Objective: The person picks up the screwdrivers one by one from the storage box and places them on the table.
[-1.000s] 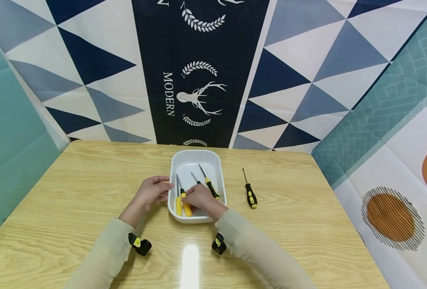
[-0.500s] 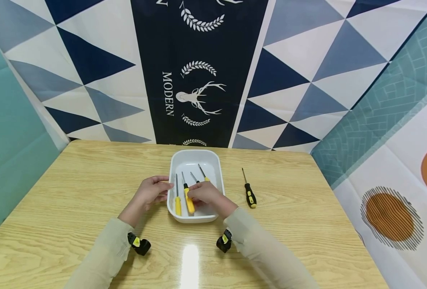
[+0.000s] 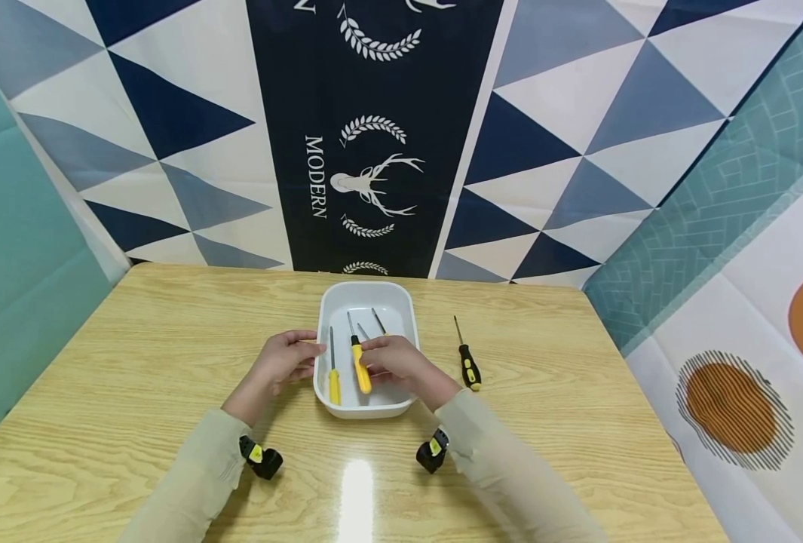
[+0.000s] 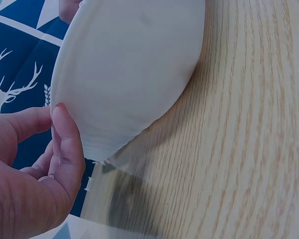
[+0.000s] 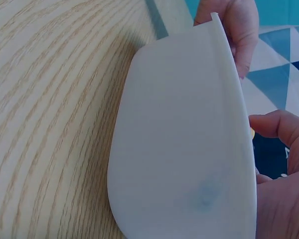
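Observation:
A white tray point(image 3: 367, 412) stands on the wooden table, holding several screwdrivers. My left hand point(image 3: 286, 359) pinches its left rim between thumb and fingers, as the left wrist view also shows at the tray wall point(image 4: 129, 64). Over the inside of the tray, my right hand point(image 3: 397, 362) holds a screwdriver point(image 3: 362, 369) by its yellow handle, shaft pointing away from me. Left of it lies another yellow-handled screwdriver point(image 3: 334, 385). Two more shafts show beyond my right hand, their handles hidden under it. In the right wrist view the tray wall hides what the hand holds.
On the table right of the tray lies a black-and-yellow screwdriver point(image 3: 470, 369). A patterned cloth backdrop point(image 3: 374, 151) rises behind the table's far edge. A black wrist camera point(image 3: 432, 452) sits on each sleeve.
My right hand has shifted the yellow-handled screwdriver forward and slightly right within the tray, away from the other yellow one. The left hand stays at the rim.

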Tool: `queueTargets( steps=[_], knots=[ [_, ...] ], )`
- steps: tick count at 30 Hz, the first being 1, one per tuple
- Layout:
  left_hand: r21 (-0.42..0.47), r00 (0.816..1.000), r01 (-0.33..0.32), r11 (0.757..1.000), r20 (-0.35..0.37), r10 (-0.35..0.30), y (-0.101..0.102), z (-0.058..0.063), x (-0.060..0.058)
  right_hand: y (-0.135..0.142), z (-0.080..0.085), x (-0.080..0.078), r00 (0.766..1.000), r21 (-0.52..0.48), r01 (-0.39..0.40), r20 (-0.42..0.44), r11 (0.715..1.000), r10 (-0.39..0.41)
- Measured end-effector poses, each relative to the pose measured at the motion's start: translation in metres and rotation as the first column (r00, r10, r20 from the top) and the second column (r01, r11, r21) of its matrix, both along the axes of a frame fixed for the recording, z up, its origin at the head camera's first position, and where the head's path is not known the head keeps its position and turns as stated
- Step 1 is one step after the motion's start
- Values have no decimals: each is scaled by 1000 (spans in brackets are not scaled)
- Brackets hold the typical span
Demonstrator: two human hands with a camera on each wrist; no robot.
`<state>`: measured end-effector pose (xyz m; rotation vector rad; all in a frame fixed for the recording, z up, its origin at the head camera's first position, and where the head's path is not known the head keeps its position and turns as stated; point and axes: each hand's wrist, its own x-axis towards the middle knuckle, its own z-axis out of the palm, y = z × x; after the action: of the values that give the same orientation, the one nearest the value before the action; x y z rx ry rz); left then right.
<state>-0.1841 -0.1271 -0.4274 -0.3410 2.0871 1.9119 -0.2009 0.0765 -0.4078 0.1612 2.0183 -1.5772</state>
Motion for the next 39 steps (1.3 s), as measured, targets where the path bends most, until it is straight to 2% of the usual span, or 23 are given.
queueTargets(
  steps=[9, 23, 32, 39],
  knots=[
    [-7, 1000, -6, 1000, 16, 6, -1, -1, -1, 9, 8, 0, 999, -75, 12, 47, 997, -8],
    [-8, 1000, 14, 1000, 11, -14, -2, -2, 0, 20, 17, 0, 999, -90, -11, 29, 996, 13],
    [-11, 1000, 14, 1000, 14, -13, -1, 1, 0, 30, 23, -3, 999, -142, -26, 29, 989, 31],
    [-20, 1000, 10, 1000, 16, -10, -1, 1, 0, 35, 23, -3, 999, -144, -19, 28, 989, 23]
  ],
)
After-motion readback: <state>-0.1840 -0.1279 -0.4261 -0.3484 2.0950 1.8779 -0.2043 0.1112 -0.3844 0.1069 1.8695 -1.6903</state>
